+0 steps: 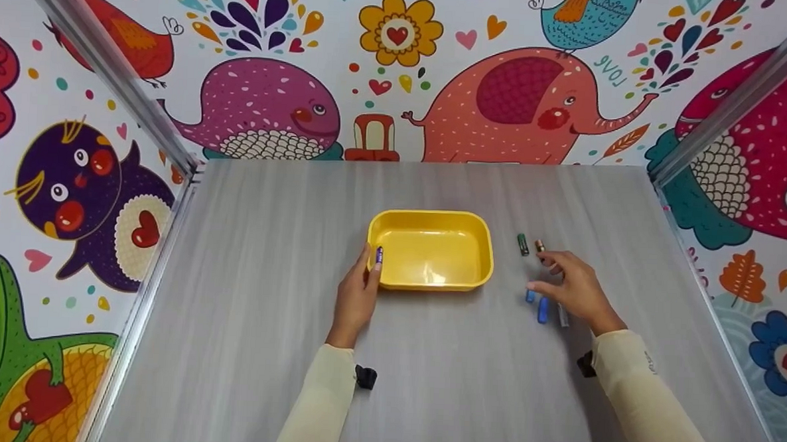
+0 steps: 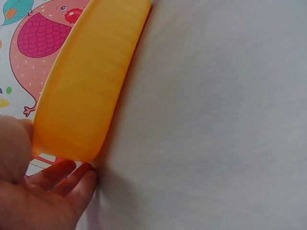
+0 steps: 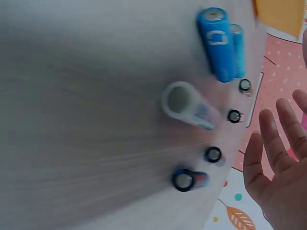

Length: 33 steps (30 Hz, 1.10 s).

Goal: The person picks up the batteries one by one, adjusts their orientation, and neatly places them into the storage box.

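Observation:
My left hand (image 1: 355,302) grips the left end of a yellow plastic tray (image 1: 428,287), thumb over the rim and fingers outside and below. Just past the thumb, a purple battery (image 1: 379,254) shows along the tray's left wall. To the right of the tray, my right hand (image 1: 576,289) hovers over several batteries with its fingers spread. Near its fingertips is a copper-topped battery (image 1: 540,245), with a green battery (image 1: 523,244) left of it. Below the hand lie a blue battery (image 1: 542,310) and a grey battery (image 1: 563,316); a shorter blue one (image 1: 530,296) shows by the thumb.
In the right wrist view, a white cylinder (image 3: 180,101) stands out among the batteries, and dark-ended ones (image 3: 183,180) lie beyond it. Metal posts (image 1: 737,96) and printed panels (image 1: 272,109) border the grey table (image 1: 266,242).

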{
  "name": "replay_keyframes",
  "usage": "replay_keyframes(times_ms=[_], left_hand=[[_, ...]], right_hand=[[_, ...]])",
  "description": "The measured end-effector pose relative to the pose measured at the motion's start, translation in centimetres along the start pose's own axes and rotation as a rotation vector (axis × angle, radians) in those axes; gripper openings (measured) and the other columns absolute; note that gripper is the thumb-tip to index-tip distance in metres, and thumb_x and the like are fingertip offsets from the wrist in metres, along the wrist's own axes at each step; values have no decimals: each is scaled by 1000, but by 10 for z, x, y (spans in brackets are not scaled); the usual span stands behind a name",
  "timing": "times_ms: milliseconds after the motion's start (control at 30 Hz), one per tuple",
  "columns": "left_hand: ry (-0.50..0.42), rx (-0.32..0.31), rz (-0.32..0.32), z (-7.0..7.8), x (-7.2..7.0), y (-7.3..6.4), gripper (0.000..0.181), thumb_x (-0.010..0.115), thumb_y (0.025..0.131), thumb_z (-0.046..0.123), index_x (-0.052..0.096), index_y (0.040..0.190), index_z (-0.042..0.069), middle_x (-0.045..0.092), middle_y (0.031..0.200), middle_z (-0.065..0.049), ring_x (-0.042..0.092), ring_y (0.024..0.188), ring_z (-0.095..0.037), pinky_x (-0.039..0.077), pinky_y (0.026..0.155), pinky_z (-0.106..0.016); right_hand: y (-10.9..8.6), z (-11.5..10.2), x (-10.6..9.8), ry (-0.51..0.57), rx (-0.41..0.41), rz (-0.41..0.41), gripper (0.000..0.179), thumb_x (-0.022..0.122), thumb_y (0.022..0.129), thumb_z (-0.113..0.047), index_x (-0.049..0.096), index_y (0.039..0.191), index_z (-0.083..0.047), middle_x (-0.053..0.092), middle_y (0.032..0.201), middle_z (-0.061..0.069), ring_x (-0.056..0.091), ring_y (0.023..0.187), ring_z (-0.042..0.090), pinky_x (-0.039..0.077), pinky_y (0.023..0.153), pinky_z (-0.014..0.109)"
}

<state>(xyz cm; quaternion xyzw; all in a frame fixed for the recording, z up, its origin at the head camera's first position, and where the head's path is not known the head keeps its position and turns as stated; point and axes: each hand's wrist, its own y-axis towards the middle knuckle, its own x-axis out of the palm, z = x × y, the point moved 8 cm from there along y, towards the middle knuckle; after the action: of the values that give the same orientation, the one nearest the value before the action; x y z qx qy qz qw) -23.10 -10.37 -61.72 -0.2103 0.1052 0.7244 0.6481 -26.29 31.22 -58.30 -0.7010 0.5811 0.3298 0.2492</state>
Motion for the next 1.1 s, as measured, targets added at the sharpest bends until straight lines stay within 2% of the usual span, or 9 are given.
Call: replay_keyframes(times_ms=[233,567,833,1100], left_hand=[[-12,-16,-5,0,2,0,59,49,109,38,27,163,28,36,165,4,39,150,-19,36,122,-42],[-2,-5,4,-1,2,-1,59,50,109,37,27,163,28,36,165,4,37,151,-18,35,123,-41],[-25,23,-4,2,0,-1,59,49,109,35,28,163,23,36,165,0,40,149,-20,37,121,-44],[-22,9,-5,1,1,-2,60,49,109,37,27,163,24,35,166,3,38,150,-19,35,122,-43]], right_hand=[[-5,11,10,-57,-16,-26,68,88,79,-34,62,137,-8,67,114,14,64,105,32,56,90,55],[-9,22,22,-81,82,-116,71,90,75,-44,66,134,-12,67,121,12,62,106,28,57,95,53],[-8,21,27,-174,101,-158,71,89,73,-50,69,130,-14,66,112,5,55,94,23,54,86,42],[-8,21,28,-196,121,-179,68,88,75,-49,69,130,-14,64,113,6,54,98,24,55,91,47]])
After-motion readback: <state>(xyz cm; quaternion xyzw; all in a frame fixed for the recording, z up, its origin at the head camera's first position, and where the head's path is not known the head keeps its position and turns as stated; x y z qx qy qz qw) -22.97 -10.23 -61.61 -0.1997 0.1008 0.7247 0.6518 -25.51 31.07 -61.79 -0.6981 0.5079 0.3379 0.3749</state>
